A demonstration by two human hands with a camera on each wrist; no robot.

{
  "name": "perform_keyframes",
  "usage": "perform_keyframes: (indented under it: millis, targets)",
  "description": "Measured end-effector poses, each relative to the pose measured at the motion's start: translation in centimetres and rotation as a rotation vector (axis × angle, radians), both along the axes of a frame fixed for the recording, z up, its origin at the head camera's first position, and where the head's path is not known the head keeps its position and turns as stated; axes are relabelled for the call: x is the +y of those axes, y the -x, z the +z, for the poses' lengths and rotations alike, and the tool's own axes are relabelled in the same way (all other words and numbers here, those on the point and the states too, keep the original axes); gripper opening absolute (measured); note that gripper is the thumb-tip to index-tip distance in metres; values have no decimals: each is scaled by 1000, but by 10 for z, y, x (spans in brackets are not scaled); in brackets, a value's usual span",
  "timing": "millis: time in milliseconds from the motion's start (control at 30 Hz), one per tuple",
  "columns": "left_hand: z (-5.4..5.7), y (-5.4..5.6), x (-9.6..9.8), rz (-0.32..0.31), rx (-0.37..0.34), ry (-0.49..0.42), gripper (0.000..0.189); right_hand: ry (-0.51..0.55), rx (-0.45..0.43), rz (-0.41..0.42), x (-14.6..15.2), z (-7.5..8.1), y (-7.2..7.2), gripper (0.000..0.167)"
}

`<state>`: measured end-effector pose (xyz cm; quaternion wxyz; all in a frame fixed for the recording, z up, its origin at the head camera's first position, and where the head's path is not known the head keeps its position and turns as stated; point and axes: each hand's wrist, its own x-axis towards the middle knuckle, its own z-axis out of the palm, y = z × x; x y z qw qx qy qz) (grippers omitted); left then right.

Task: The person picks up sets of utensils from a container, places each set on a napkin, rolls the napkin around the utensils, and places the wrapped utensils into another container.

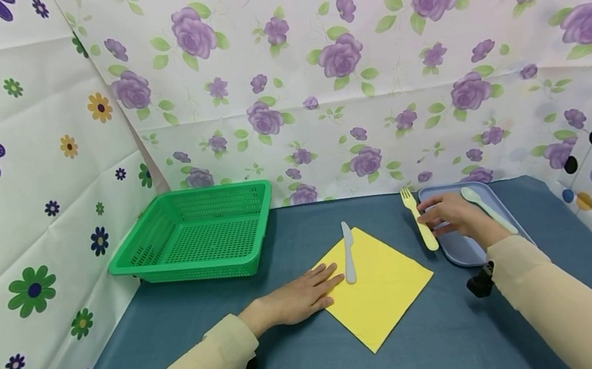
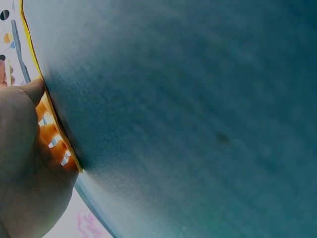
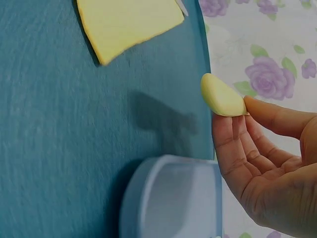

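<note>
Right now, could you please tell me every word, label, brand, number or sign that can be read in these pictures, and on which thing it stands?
None: no readable text shows in any view.
The fork, knife, spoon, napkin, tray and basket show no lettering.
The back cloth shows printed flowers and leaves, no words.
The black device at the right wrist is too dark and small to tell.

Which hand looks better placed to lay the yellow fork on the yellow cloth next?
Probably the right: the right hand pinches the yellow fork, while the left hand rests partly on the yellow cloth, apart from the fork.
</note>
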<state>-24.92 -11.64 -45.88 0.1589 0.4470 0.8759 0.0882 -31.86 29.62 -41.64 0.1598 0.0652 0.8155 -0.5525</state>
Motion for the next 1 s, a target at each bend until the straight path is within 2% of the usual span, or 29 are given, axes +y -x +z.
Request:
perform_keyframes:
  millis: [300,600,1000]
  targets:
    - [-8,4,-2,-5,7,-8,58,16,-5,17,-17,-6,2,50]
    - [0,0,0,6,-7,3,58,40,4,35,-32,-4,-3,51]
    - [-1,0,0,17,-13,8,58,73,7,35,-55,-6,-4,48]
